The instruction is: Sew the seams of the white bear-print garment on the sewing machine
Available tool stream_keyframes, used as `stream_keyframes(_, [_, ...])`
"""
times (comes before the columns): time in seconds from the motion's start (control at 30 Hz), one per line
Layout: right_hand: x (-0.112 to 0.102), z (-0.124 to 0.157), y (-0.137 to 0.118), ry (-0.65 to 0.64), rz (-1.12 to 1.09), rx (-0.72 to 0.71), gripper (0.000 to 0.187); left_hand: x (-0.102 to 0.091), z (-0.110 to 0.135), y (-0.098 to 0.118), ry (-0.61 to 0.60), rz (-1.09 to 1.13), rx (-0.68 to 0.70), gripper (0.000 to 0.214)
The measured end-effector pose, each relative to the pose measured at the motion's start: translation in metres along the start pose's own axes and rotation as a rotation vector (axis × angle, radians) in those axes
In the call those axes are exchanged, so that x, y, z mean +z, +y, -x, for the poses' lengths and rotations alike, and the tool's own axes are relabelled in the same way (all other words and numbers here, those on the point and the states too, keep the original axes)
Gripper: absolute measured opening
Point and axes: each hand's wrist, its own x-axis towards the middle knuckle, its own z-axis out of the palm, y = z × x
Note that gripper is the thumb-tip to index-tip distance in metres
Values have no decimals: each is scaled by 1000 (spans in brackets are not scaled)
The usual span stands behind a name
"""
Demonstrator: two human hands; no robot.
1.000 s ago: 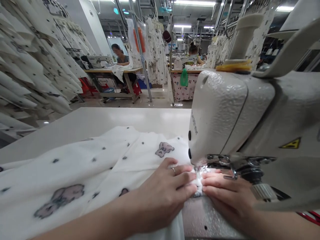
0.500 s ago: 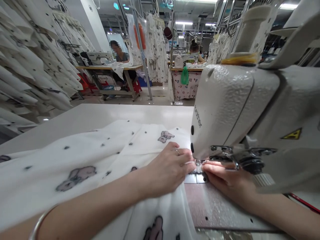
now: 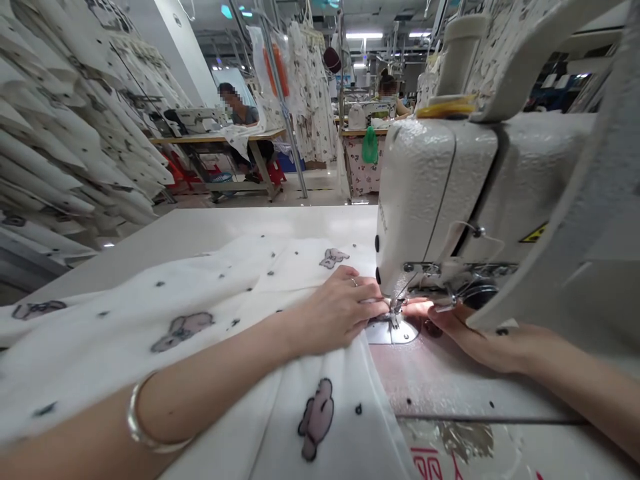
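White fabric (image 3: 220, 360) with pinkish bear prints and small dark marks spreads over the left of the table. My left hand (image 3: 340, 310) rests on its right edge, fingers curled and pressed together on the cloth, tips just left of the sewing machine's presser foot (image 3: 395, 315). On the foot's other side, my right hand (image 3: 480, 340) reaches under the white sewing machine (image 3: 425, 193), fingers close together; machine parts partly hide them, and I cannot make out what they pinch. A lamp lights the metal needle plate (image 3: 400, 333).
The white tabletop (image 3: 280, 220) stretches behind the fabric. Printed garments (image 3: 65, 127) hang on the left. Farther off, a person (image 3: 243, 110) sits at another sewing table (image 3: 210, 138), and another person (image 3: 387, 87) sits behind a machine. A metal pole (image 3: 287, 120) stands between.
The view has shifted, showing more of the machine's right side and needle plate. My left hand stays on the fabric by the foot; my right fingers remain on the other side.
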Motion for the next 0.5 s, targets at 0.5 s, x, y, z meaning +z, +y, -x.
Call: stream_keyframes(0.5, [5, 0, 5, -60, -14, -41, 50, -1, 2, 4, -22, 41, 22, 30])
